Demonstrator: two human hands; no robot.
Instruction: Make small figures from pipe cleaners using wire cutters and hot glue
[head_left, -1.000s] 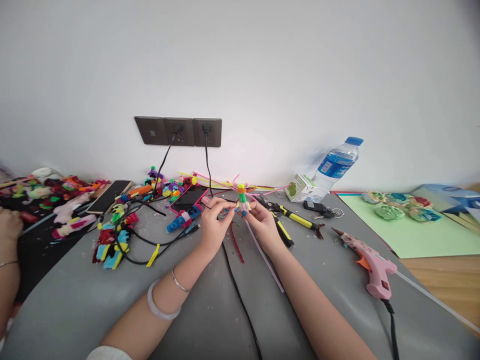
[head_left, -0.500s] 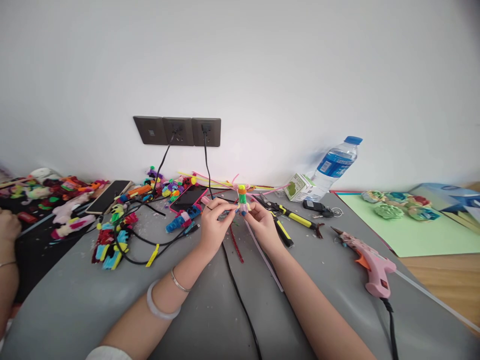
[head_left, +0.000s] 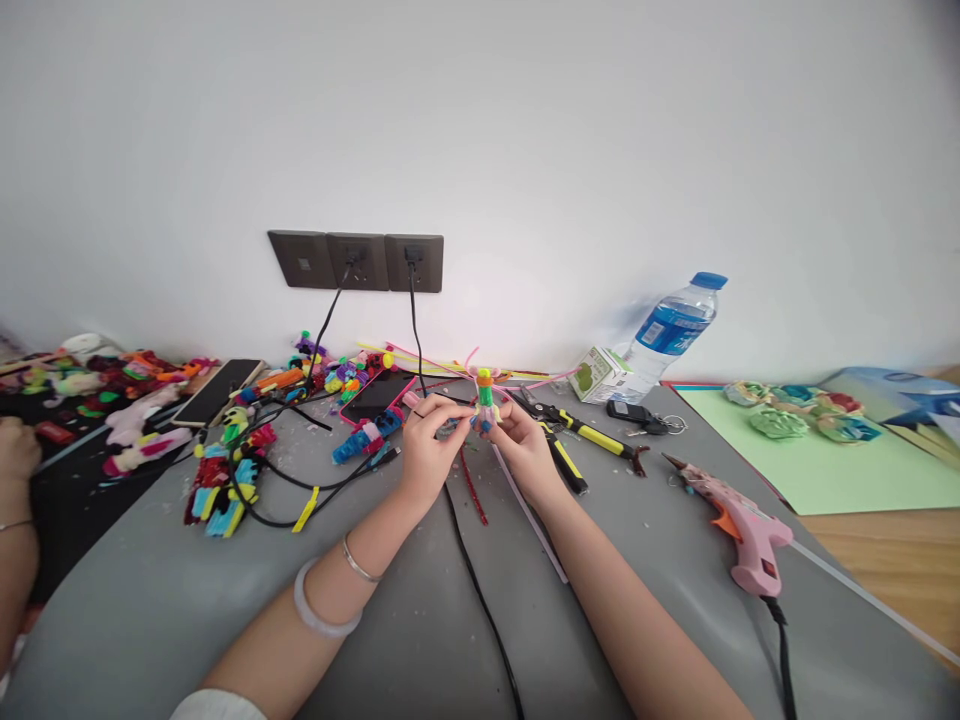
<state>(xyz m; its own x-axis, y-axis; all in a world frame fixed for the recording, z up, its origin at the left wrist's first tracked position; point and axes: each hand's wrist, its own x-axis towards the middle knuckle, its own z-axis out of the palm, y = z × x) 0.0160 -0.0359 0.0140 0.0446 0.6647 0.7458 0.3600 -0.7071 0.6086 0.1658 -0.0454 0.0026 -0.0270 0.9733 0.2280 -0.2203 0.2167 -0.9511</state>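
pinches a small fuzzy figure (head_left: 486, 398), banded in yellow, orange and green, between the fingertips of the left hand (head_left: 430, 448) and those of the right hand (head_left: 529, 458), closing both grips on its lower part. holds it upright over the middle of the grey table (head_left: 420, 640), facing the white wall (head_left: 525, 180). cannot tell exactly where each fingertip presses. wears a thin metal bangle (head_left: 357, 567) and a thicker pale bangle (head_left: 313, 620) on the left forearm. has a glittery red strip (head_left: 473, 488) below the hands, beside a pale lilac strip (head_left: 529, 515). has a blue-and-pink fuzzy piece (head_left: 366, 437) near the left hand, in front of a pink-edged phone (head_left: 377, 398). has yellow-and-black pliers (head_left: 600, 437) near the right hand, a tilted water bottle (head_left: 673, 325) beyond, and a pink glue gun (head_left: 757, 545) well apart on the right. includes another person's hand (head_left: 16, 450) at the far left edge.
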